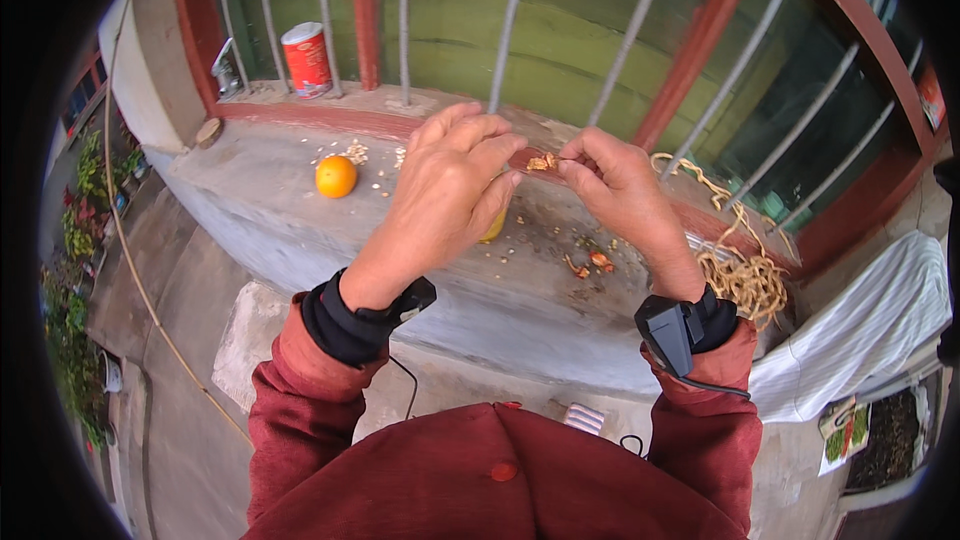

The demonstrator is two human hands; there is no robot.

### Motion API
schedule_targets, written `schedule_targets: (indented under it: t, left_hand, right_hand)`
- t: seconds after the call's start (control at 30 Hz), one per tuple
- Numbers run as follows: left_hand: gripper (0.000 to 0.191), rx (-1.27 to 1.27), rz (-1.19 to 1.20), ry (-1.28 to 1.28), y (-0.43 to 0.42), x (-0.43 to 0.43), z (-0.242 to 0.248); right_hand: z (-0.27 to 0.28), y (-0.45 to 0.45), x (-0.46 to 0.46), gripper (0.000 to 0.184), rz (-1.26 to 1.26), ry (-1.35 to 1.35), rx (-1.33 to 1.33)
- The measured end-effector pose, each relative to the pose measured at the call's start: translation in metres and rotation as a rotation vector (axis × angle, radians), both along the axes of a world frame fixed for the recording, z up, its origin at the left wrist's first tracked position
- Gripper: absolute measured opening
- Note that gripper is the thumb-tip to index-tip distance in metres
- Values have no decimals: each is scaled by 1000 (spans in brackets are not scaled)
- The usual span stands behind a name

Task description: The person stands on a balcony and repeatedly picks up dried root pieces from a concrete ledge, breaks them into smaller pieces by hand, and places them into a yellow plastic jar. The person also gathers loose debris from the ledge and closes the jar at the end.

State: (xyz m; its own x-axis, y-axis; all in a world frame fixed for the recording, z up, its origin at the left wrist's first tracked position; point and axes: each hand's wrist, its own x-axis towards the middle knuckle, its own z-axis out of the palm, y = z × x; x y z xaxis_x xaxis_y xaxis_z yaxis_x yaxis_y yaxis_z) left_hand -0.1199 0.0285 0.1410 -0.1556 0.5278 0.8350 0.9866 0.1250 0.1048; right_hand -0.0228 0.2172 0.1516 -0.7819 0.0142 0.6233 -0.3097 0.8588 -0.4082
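My right hand (619, 180) pinches a small shrivelled brown-orange piece (541, 163), perhaps a dried pepper pod with its seeds, between thumb and fingertips. Just left of it is my left hand (450, 176), back upward, its thumb apart from the fingers and nothing seen between them. Under that hand a yellow object (493, 229) shows on the concrete ledge (262, 165), mostly hidden. Torn orange-red dried scraps (600, 262) and scattered seeds lie below my right hand. An orange (335, 176) rests to the left, beside a scatter of pale seeds (356, 152).
Metal bars (512, 22) and a red window frame (367, 15) stand behind the ledge. A red canister with a white lid (307, 64) is on the sill. Coiled rope (742, 281) and a striped cloth (862, 322) are at right. A cord (142, 285) hangs at left.
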Motion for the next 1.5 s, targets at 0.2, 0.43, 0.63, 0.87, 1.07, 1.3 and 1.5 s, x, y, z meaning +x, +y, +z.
schedule_targets:
  t: [0.2, 0.43, 0.63, 0.87, 1.07, 1.3, 1.5]
  left_hand:
    - [20, -86, 4, -44, -8, -27, -5]
    - [11, -122, -83, -88, -9, -44, -16]
    - [10, -113, -52, -99, 3, -49, -21]
    - [8, -82, -45, -58, 16, -53, -24]
    - [10, -128, -27, -71, 17, -53, -20]
    - [9, -132, -30, -100, 21, -52, -17]
    - [10, -190, -76, -113, 20, -52, -14]
  right_hand:
    - [-3, -24, -37, 9, 38, -10, -1]
    - [-10, -30, -46, 9, 34, 15, 35]
    - [-14, -28, -46, 9, -38, 20, 113]
    - [-15, -35, -46, 10, -170, 44, 299]
    - [-15, -44, -44, 6, -251, 111, 483]
    - [-10, -53, -42, 12, -270, 57, 564]
    - [-15, -44, -46, 9, -196, 50, 319]
